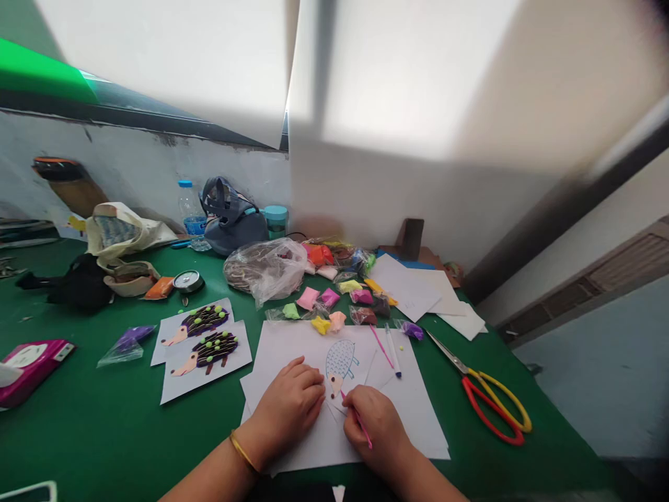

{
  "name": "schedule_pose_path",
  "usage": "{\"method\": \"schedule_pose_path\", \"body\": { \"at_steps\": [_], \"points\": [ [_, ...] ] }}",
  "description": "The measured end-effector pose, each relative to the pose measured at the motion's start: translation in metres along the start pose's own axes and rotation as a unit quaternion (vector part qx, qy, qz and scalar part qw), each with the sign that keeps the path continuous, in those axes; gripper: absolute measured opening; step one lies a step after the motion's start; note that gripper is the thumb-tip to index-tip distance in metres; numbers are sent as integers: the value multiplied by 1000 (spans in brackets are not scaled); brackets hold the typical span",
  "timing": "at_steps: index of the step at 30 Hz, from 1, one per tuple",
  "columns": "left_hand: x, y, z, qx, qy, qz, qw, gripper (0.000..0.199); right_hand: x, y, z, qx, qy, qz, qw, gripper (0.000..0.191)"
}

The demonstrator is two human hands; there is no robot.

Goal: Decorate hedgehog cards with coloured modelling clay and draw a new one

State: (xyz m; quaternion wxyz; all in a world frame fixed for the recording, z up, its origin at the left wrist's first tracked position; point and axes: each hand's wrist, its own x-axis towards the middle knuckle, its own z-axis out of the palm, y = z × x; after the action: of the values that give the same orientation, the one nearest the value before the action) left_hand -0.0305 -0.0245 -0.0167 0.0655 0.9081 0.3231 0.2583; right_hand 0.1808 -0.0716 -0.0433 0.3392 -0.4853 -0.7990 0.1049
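My left hand (295,394) lies on the white paper (293,446), fingers stretched out. My right hand (373,422) pinches a thin pink clay modelling tool (364,427), its tip close to the hedgehog's face. The hedgehog drawing (339,366) between my hands has a blue-outlined, scaly body and a peach clay face (334,383) with dark dots. Beyond it on the paper lie another thin pink tool (382,347) and a white pen (393,351) with a dark cap.
Two finished clay hedgehog pictures (180,387) lie at left. Several packets of coloured clay (329,298) sit behind the paper, near a plastic bag (266,268). Large scissors (483,390) rest open at right. Further left are a purple clay packet (130,341) and a tissue pack (36,369).
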Motion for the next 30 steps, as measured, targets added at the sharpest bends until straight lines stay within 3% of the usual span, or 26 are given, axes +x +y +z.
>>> {"method": "schedule_pose_path", "body": {
  "at_steps": [9, 14, 18, 23, 26, 30],
  "points": [
    [-3, -2, 3, -1, 10, -7, 1000, 16, 6, -6, -11, 25, 20, 13, 999, 20],
    [-4, -8, 6, 3, -4, 2, 1000, 19, 12, 18, -31, -62, 31, 39, 997, 24],
    [-3, -14, 4, 22, -16, -6, 1000, 20, 11, 37, -38, -132, 10, 12, 991, 27],
    [5, -24, -7, 80, -40, -56, 994, 24, 5, 26, -41, -103, -21, -17, 994, 26],
    [10, -30, -14, 87, -77, -82, 990, 31, 6, 24, -42, -100, -22, -27, 994, 27],
    [11, -33, -19, 76, -93, -76, 990, 51, 14, 44, -48, -210, 11, 16, 978, 30]
  ]
}}
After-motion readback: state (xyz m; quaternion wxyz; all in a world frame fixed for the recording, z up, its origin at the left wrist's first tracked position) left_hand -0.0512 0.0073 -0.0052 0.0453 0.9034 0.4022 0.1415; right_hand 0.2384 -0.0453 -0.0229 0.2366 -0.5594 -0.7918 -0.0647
